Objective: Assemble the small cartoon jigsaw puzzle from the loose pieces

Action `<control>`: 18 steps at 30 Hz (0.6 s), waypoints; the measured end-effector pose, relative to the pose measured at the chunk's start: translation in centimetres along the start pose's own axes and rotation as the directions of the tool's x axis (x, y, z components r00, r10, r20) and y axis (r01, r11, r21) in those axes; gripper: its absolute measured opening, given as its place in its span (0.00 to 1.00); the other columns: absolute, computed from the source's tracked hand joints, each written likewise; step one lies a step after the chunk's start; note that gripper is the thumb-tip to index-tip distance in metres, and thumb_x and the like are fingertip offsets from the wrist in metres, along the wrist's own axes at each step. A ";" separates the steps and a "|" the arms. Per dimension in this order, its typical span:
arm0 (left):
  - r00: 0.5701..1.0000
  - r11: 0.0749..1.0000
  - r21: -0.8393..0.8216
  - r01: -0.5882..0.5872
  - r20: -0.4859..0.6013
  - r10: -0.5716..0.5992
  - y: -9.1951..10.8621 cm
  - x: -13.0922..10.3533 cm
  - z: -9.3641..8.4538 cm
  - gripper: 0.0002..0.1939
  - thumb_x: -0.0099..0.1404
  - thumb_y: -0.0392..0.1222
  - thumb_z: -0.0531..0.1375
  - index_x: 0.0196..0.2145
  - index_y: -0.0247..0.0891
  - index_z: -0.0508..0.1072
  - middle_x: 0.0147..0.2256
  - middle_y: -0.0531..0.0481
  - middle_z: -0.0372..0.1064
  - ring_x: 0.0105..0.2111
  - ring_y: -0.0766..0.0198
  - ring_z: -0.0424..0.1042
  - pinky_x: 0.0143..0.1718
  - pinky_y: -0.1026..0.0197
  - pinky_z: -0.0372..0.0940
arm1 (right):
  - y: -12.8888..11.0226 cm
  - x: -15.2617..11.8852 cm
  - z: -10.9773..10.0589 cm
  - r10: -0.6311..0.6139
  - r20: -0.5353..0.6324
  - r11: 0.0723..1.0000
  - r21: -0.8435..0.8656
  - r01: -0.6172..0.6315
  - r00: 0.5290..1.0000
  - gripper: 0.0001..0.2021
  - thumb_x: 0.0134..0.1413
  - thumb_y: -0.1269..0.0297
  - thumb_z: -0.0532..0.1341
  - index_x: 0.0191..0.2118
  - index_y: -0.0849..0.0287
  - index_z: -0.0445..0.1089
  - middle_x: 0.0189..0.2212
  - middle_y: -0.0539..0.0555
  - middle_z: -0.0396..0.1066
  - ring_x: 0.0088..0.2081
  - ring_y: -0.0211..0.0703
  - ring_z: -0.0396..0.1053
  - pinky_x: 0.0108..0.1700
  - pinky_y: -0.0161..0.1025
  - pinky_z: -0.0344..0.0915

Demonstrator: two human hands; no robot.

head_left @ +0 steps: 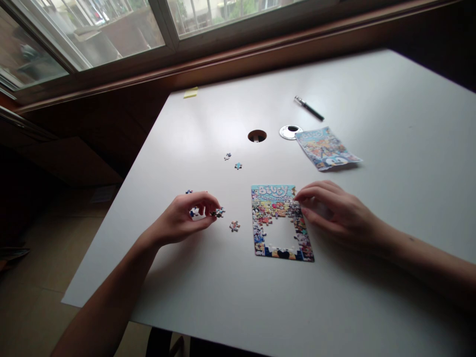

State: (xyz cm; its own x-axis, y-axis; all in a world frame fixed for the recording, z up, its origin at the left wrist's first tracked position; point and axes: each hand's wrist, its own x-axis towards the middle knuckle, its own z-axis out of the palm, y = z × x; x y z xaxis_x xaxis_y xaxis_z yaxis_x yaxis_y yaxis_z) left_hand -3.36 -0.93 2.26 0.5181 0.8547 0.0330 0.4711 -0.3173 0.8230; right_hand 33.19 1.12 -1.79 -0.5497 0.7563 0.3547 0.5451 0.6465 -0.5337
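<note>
A partly assembled jigsaw puzzle (273,191) lies flat on the white table, its picture filled in round the border and upper part, with a bare gap in the lower middle. My left hand (189,215) is left of it, pinching a small jigsaw piece (218,212) between thumb and fingers. At the puzzle's upper right edge is my right hand (334,213), fingers curled and thumb close to the index finger; what its fingertips hold, if anything, is hidden. A loose piece (234,226) lies between my left hand and the puzzle. Several more pieces sit partly behind my left hand.
Two loose pieces, one of them light blue (238,166), lie farther back. A creased picture sheet (327,148) rests at the right, overlapping a silver ring cover (286,133). Beyond are a dark pen (310,109), a round table hole (257,136) and a yellow sticky note (191,92).
</note>
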 end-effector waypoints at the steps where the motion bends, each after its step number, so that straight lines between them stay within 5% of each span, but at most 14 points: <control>1: 1.000 1.000 -0.010 0.003 -0.003 -0.003 0.0 0.0 0.0 0.08 0.64 0.34 0.62 0.42 0.38 0.72 0.36 0.48 0.71 0.35 0.65 0.68 0.36 0.62 0.65 | 0.0 0.0 0.0 0.001 0.000 1.000 0.000 -0.001 1.000 0.11 0.55 0.68 0.62 0.45 0.53 0.69 0.40 0.57 0.72 0.43 0.52 0.70 0.46 0.48 0.68; 18: 1.000 1.000 0.005 -0.009 0.008 0.009 0.1 0.1 -0.2 0.03 0.66 0.38 0.62 0.36 0.36 0.74 0.32 0.48 0.71 0.32 0.66 0.66 0.34 0.62 0.63 | -0.1 0.0 -0.1 0.006 0.014 1.000 -0.005 -0.006 1.000 0.12 0.55 0.68 0.61 0.46 0.52 0.68 0.41 0.57 0.72 0.44 0.52 0.70 0.46 0.49 0.68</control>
State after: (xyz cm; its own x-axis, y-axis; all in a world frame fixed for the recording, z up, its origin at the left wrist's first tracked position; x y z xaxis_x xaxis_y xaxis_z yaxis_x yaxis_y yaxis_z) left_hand -3.40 -0.83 2.45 0.5282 0.8484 0.0357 0.4698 -0.3270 0.8200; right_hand 33.23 1.04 -1.64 -0.5553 0.7588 0.3403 0.5515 0.6423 -0.5322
